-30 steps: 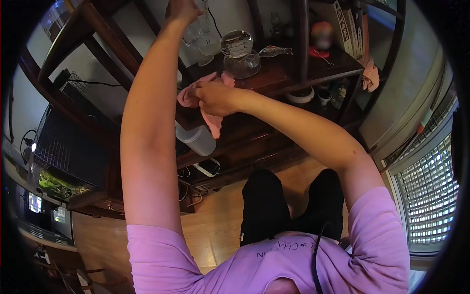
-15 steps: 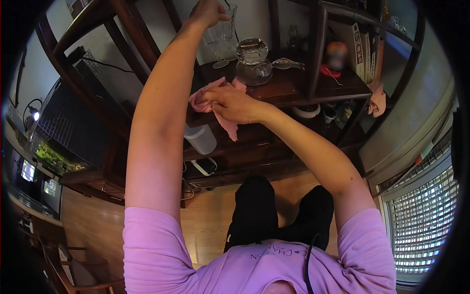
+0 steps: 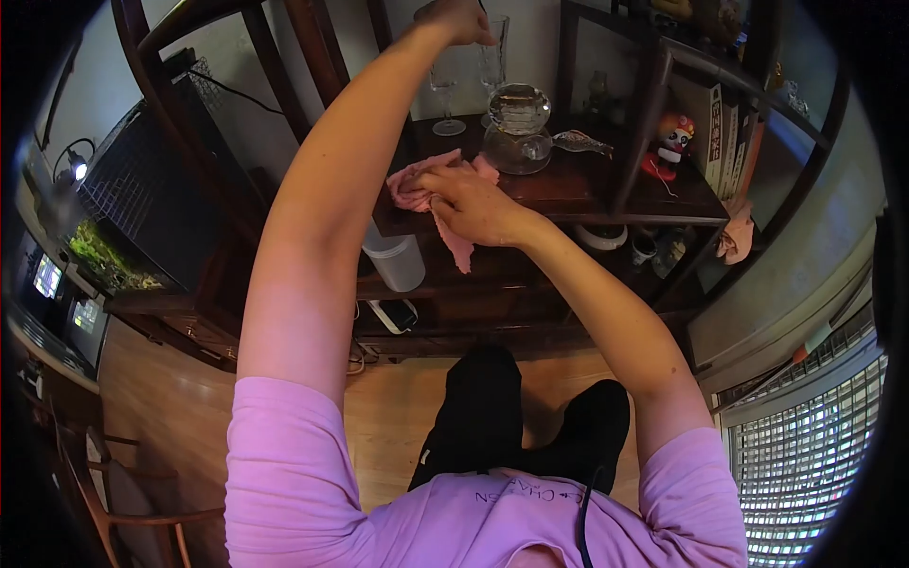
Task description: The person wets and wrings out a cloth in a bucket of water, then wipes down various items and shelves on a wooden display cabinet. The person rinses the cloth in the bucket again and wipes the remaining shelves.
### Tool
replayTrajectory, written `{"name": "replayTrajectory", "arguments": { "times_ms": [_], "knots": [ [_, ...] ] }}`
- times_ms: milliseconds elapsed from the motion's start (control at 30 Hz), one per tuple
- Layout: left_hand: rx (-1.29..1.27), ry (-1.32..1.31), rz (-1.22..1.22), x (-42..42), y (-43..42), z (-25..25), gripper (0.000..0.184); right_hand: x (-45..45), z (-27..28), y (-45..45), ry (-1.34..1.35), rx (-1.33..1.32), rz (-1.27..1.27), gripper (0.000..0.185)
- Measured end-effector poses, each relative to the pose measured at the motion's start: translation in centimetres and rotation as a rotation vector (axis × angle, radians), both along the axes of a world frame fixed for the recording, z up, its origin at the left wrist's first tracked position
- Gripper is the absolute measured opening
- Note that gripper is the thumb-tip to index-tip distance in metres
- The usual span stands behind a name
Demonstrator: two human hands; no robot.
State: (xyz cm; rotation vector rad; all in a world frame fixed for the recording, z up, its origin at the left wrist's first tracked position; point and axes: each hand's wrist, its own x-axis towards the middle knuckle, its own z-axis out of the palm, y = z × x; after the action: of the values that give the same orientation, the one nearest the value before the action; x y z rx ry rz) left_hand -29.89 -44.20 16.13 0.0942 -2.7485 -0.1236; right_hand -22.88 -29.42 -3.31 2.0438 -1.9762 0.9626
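My left hand (image 3: 456,21) reaches up to the top of the shelf unit, its fingers closed at the rim of a tall clear glass (image 3: 493,59). How the fingertips sit on the rim is partly hidden. A stemmed glass (image 3: 447,99) stands just left of it. My right hand (image 3: 478,204) presses a pink cloth (image 3: 414,189) onto the dark wooden shelf, fingers bunched in it, and one corner hangs over the front edge. Close behind the cloth is a crystal ball (image 3: 520,110) on a round glass base (image 3: 518,150), with a glass fish (image 3: 582,143) to its right.
Below the shelf edge stands a translucent plastic cup (image 3: 396,263). A red-and-white figurine (image 3: 674,142) and upright books (image 3: 721,142) occupy the right compartment. Another pink cloth (image 3: 736,234) hangs at the right end. Dark wooden posts (image 3: 636,133) divide the shelf. A planted tank (image 3: 99,256) is at left.
The whole view has shifted, moving most shelf objects rightward. My left hand and the tall glass have moved slightly right relative to the stemmed glass. My right hand stays on the cloth.
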Motion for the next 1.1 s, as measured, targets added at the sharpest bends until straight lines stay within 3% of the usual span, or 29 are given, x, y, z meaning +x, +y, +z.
{"name": "replayTrajectory", "arguments": {
  "times_ms": [133,233,300,500,700,767,900,1000,1067,1100],
  "knots": [
    [-0.051,0.025,-0.026,-0.4,-0.3,0.2,0.032,0.0,-0.2,-0.1,0.021,-0.060,-0.011,0.035],
    [0.066,-0.096,0.034,-0.8,-0.7,0.5,0.032,-0.1,-0.2,0.0,0.043,-0.027,-0.035,0.037],
    [0.059,0.070,0.030,-0.7,-0.8,-0.1,0.035,0.0,-0.2,0.0,0.040,-0.029,-0.040,0.037],
    [-0.046,0.156,-0.065,-0.9,-1.8,0.8,0.046,0.8,-0.3,0.4,-0.044,-0.127,-0.034,0.034],
    [-0.031,0.127,-0.029,-1.9,-3.4,0.5,0.048,1.8,-0.9,-0.8,0.125,-0.223,-0.253,0.027],
    [-0.033,0.156,0.023,-2.0,-3.2,1.2,0.050,3.3,1.8,0.5,0.212,-0.217,-0.312,0.025],
    [0.012,0.241,0.248,-1.8,-2.4,1.6,0.058,-0.3,12.0,0.8,0.195,-0.494,-0.583,0.026],
    [0.044,0.282,0.426,-1.4,-2.6,1.3,0.066,-7.8,15.5,-2.1,0.378,-0.456,-1.008,0.036],
    [0.114,0.170,0.359,-2.0,-3.3,0.9,0.066,-13.8,16.5,-4.5,0.259,-0.145,-1.045,0.048],
    [0.192,0.062,0.300,-1.9,-3.4,0.8,0.066,-14.3,17.2,-4.4,0.258,-0.146,-1.053,0.048]
  ]
}}
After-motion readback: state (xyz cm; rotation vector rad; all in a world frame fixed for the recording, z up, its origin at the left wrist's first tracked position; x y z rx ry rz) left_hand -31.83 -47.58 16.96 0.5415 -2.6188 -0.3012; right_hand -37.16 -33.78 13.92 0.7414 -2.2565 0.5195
